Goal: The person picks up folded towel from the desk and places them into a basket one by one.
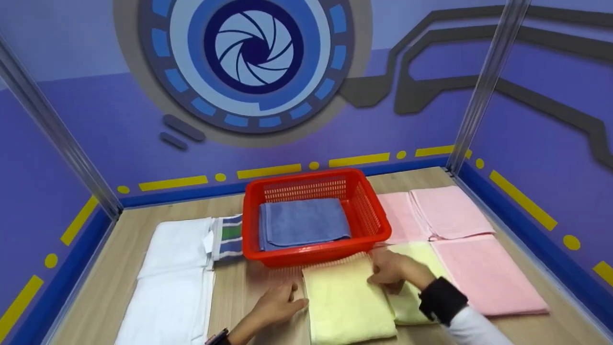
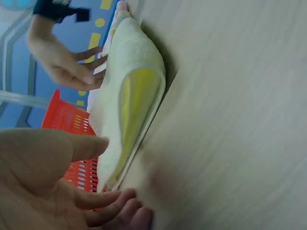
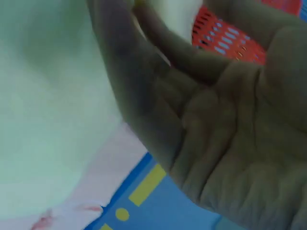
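A folded yellow towel [image 1: 352,302] lies on the table in front of the red basket [image 1: 318,256]. My left hand [image 1: 280,303] is at its left edge. In the left wrist view, the thumb [image 2: 91,146] lies against the towel and the fingers [image 2: 115,206] are by the tabletop, spread from the thumb. At the towel's upper right side is my right hand [image 1: 395,270], its loosely bent fingers beside the cloth. The right wrist view shows the palm [image 3: 230,129], but the fingertips are partly out of frame. Inside the basket lies a folded blue towel [image 1: 306,223].
Another yellow towel [image 1: 412,306] lies partly under the right arm. Folded pink towels [image 1: 488,278] cover the right side, and white towels [image 1: 167,297] the left. A striped cloth [image 1: 231,237] touches the basket's left side. Printed walls [image 1: 412,129] enclose the wooden table [image 1: 230,297].
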A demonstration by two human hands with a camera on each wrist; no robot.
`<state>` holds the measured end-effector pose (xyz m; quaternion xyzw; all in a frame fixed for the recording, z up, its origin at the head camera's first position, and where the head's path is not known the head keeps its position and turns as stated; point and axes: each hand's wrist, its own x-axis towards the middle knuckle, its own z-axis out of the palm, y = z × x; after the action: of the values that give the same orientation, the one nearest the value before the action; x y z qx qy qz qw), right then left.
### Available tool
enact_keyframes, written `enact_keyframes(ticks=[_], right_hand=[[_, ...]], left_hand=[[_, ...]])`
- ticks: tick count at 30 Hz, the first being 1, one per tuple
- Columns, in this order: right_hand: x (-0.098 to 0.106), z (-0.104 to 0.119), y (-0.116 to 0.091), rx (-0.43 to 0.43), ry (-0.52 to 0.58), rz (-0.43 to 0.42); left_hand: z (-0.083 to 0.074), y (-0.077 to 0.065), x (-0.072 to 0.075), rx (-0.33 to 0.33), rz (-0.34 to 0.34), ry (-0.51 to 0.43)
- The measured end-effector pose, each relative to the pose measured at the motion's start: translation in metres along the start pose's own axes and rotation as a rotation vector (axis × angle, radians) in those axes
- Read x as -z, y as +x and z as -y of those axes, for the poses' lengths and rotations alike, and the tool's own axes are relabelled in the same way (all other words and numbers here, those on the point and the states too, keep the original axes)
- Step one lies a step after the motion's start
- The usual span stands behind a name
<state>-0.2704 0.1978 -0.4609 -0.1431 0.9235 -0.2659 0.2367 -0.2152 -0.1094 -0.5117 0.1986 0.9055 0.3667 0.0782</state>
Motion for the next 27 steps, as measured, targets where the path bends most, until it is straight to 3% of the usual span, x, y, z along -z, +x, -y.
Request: enact_keyframes(ticks=[3, 5, 10, 14, 17, 20, 24, 27], right_hand=[[-0.025, -0.007, 0.004, 0.105, -0.036, -0.27], [-0.033, -0.006, 0.006, 0.114, -0.057, -0.378], [-0.042, -0.001, 0.006, 0.03, -0.167, -0.502], [-0.047, 0.002, 0.011, 0.063, -0.254, -0.575], [-0.049, 0.005, 0.015, 0.116, -0.248, -0.592], [-0.052, 0.003, 0.014, 0.152, -0.171, -0.546], [-0.06, -0.002, 0.002, 0.136, -0.036, -0.443], [-0.06, -0.006, -0.009, 0.098, 0.072, -0.344]], left_hand=[[0.002, 0.007, -0.003, -0.076, -0.074, 0.014], [0.0, 0.013, -0.002, -0.112, -0.096, 0.024], [-0.012, 0.025, -0.009, -0.047, -0.121, 0.004], [-0.024, 0.035, -0.019, -0.023, -0.139, -0.045], [-0.032, 0.041, -0.024, -0.004, -0.14, -0.118], [-0.033, 0.038, -0.024, 0.06, -0.124, -0.204], [-0.02, 0.024, -0.017, 0.177, -0.072, -0.33], [-0.006, 0.011, -0.009, 0.284, -0.048, -0.5]])
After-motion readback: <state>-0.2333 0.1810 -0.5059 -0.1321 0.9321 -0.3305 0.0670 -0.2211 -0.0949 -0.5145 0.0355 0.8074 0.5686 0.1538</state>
